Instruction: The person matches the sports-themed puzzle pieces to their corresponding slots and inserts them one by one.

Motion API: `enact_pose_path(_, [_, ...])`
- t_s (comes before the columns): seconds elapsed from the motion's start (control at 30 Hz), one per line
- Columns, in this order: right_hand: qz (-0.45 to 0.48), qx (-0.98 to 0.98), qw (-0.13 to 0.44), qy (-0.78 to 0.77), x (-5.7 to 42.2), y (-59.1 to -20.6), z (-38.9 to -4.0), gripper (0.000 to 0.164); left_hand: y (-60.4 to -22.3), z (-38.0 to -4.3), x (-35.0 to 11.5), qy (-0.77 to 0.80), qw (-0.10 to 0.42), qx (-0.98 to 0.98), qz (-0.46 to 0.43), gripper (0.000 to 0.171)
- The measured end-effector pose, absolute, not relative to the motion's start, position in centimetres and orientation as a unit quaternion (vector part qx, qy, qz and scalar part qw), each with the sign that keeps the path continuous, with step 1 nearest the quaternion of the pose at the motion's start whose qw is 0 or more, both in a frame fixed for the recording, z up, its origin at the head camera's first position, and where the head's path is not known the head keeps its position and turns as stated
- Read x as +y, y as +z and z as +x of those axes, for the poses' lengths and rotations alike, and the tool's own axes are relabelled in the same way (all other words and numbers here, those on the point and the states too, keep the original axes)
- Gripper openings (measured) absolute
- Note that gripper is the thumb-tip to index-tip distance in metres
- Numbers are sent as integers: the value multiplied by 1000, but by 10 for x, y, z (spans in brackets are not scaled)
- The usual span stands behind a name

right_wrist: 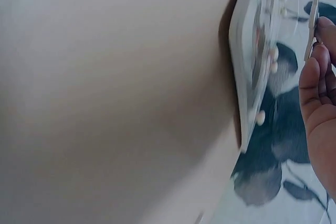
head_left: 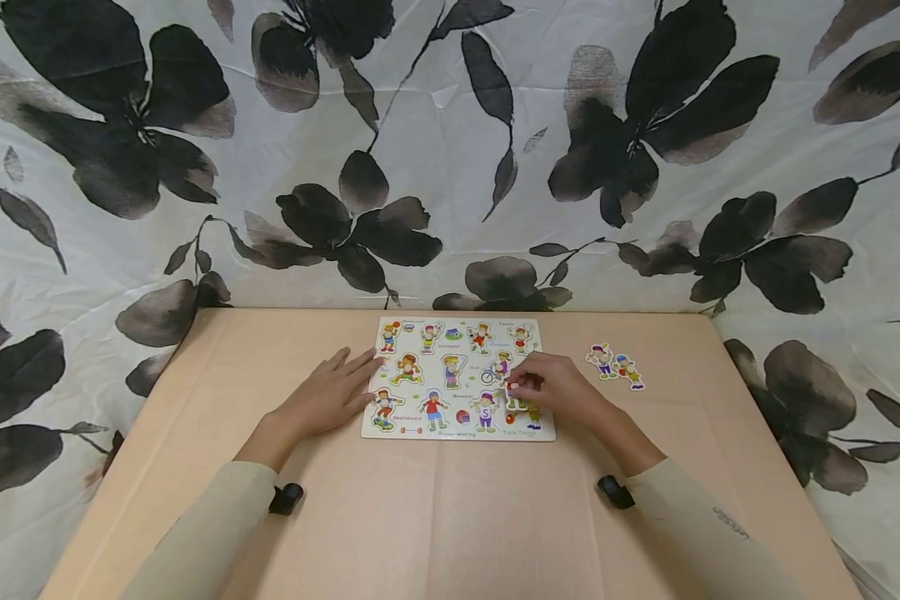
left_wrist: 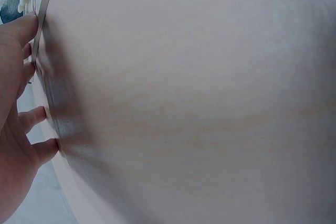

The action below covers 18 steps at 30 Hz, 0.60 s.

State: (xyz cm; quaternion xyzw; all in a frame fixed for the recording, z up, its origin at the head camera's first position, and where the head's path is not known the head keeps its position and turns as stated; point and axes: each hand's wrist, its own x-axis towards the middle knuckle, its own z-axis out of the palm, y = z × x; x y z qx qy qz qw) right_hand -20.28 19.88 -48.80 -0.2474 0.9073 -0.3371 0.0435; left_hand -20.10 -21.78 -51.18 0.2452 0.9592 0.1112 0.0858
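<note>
A white puzzle board [head_left: 410,403] with colourful sports figures lies on the table, most of its pieces fitted, with small round knobs [right_wrist: 274,53] showing in the right wrist view. My right hand [head_left: 562,387] is over the board's right side. Between its thumb and fingers it pinches a thin puzzle piece [right_wrist: 313,17], held tilted on edge above the board; its picture is mostly hidden. At the board's left edge [left_wrist: 45,3] rests my left hand [head_left: 328,393], fingers extended and spread, fingertips touching the edge.
Two loose figure pieces, one puzzle piece [head_left: 601,360] and another puzzle piece [head_left: 631,372], lie on the table right of the board. The table [head_left: 450,517] has a peach covering. Behind it hangs a white cloth [head_left: 450,142] with dark flowers.
</note>
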Motion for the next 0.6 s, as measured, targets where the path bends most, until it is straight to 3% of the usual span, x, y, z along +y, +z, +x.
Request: enact_pose_path(0.6, [-328, 885, 82, -321, 120, -503, -213, 7, -509, -200, -217, 114, 87, 959, 244, 65])
